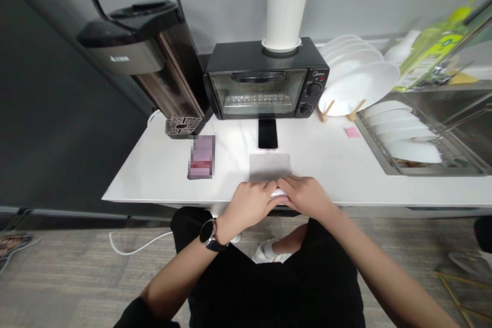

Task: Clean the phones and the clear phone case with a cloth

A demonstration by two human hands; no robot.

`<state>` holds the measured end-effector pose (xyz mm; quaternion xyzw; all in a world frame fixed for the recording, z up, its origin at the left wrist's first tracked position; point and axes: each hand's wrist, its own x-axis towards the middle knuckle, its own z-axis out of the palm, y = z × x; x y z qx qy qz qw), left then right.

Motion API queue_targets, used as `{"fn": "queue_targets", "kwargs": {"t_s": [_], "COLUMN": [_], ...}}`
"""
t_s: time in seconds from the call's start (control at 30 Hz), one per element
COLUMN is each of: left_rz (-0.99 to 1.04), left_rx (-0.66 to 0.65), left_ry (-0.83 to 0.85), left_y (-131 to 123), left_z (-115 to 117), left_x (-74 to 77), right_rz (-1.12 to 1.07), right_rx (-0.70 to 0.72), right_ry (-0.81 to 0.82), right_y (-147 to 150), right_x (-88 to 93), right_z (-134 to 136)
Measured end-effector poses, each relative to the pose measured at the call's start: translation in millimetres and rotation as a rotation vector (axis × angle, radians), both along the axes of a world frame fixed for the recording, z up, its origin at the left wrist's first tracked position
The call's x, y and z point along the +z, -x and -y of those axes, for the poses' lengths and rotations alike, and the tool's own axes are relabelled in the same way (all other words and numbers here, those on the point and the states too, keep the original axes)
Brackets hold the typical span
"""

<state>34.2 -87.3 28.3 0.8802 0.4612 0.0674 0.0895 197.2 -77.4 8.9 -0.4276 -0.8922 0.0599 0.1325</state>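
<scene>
At the front edge of the white counter, my left hand (251, 200) and my right hand (305, 196) meet with their fingers curled inward. Between them shows part of a small white object (279, 193); the fingers cover most of it, so its kind is unclear. Just beyond the knuckles lies a flat grey sheet (270, 165), its near edge hidden by the hands. Behind that sheet a phone with a black screen (268, 134) rests face up. To the left lies a purple pixelated flat item (202, 157).
A black toaster oven (265, 82) carries a white cup of chopsticks (287, 13). A tall drink dispenser (165, 66) stands at left. On the right are white plates (363, 84) in a rack, a pink note (352, 132) and a sink (400, 170) holding bowls.
</scene>
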Motion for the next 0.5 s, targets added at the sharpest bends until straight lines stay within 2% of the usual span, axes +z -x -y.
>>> {"fn": "queue_targets", "kwargs": {"t_s": [0.13,0.37,0.5], "left_rz": [-0.025,-0.054,-0.040], "left_rx": [-0.032,-0.063,-0.103], "left_ry": [0.022,0.055,0.085], "left_y": [-0.7,4.5,9.3], "left_z": [3.9,16.5,21.6], "left_x": [-2.4,13.7,21.3], "right_rz": [0.054,-0.033,-0.060], "right_rx": [0.054,0.039,0.023], "right_ry": [0.004,0.123,0.207], "right_y": [-5.8,-0.8,-1.9], "right_x": [-3.0,15.2,17.6], "right_z": [6.0,27.2,37.3]}}
